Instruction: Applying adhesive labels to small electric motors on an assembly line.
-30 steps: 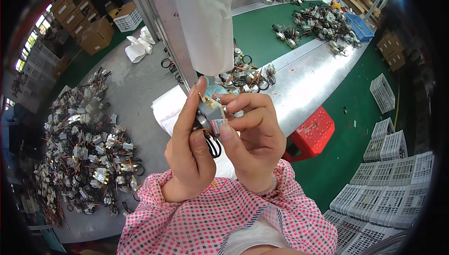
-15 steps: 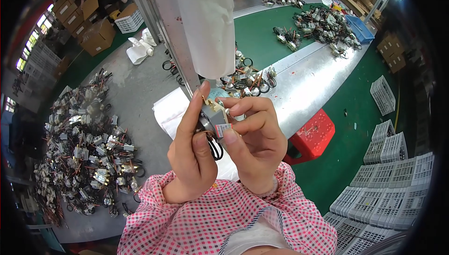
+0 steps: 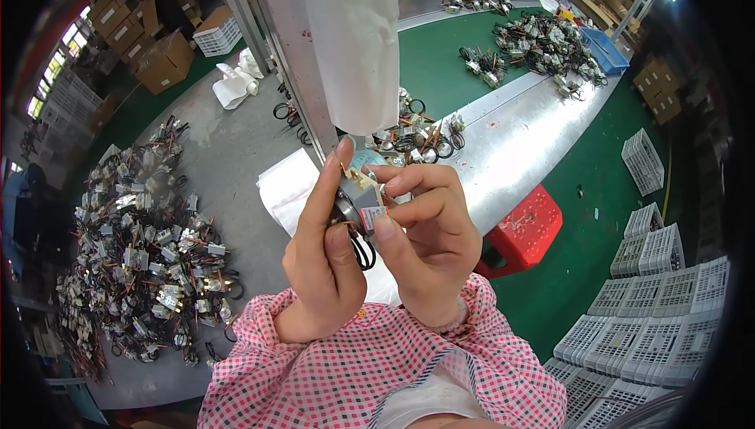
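In front of my chest, my left hand grips a small grey box-shaped electrical part with brass terminals and a looped black cable. Its index finger points up along the part's left side, with the thumb below. My right hand is closed at the part's right side. The right thumb presses on a small white label with red edges, at the part's lower face. How much of the label is stuck down, I cannot tell. The right fingertips touch the upper right edge, beside the terminals.
A large heap of similar parts covers the left of the grey table. Ahead hangs a white wrapped cylinder beside a metal post. More parts lie on the green surface, near a blue bin. A red stool and grey crates stand right.
The label has shifted slightly up and left under my right thumb, its face turned a little. My left hand keeps the part nearly still. A person at the far left has straightened up somewhat.
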`<state>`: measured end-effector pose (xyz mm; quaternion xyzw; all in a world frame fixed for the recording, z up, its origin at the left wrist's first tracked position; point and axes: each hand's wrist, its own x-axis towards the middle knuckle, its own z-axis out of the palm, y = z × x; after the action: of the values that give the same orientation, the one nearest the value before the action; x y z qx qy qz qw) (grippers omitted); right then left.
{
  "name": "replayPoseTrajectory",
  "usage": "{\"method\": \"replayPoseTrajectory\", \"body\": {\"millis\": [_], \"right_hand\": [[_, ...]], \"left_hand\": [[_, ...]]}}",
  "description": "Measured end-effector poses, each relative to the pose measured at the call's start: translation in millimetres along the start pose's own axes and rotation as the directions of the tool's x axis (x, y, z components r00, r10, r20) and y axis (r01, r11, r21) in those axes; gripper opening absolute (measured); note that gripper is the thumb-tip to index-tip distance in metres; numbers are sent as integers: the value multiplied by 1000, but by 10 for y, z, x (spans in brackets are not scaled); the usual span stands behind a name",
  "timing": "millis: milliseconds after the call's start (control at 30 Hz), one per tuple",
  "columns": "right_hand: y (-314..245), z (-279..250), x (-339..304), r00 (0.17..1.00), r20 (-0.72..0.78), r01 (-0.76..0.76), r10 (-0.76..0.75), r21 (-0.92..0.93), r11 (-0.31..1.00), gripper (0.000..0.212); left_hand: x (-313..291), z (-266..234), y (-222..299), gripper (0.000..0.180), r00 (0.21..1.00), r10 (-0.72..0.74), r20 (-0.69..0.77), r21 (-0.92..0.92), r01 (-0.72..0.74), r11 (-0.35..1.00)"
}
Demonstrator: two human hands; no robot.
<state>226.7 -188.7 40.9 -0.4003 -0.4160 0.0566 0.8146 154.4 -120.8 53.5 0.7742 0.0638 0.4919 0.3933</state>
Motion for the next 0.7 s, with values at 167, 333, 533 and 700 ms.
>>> {"method": "replayPoseTrajectory", "body": {"millis": [167,333,533,700], "right_hand": [[-3,-1,-1,1000,-1,-2,2,-3,1000,13],[-2,1,4,1000,3,22,-22,-34,999,12],[3,-14,15,999,24,43,-41,-80,996,11],[30,-7,15,997,3,82,-83,-173,981,11]], "left_hand": [[-44,-37,55,40,997,-63,41,30,61,998],[-48,5,-72,40,997,74,-15,43,-73,996],[-114,14,-131,40,999,42,-29,77,-39,996],[-129,36,-116,43,1000,-18,-11,60,19,998]]}}
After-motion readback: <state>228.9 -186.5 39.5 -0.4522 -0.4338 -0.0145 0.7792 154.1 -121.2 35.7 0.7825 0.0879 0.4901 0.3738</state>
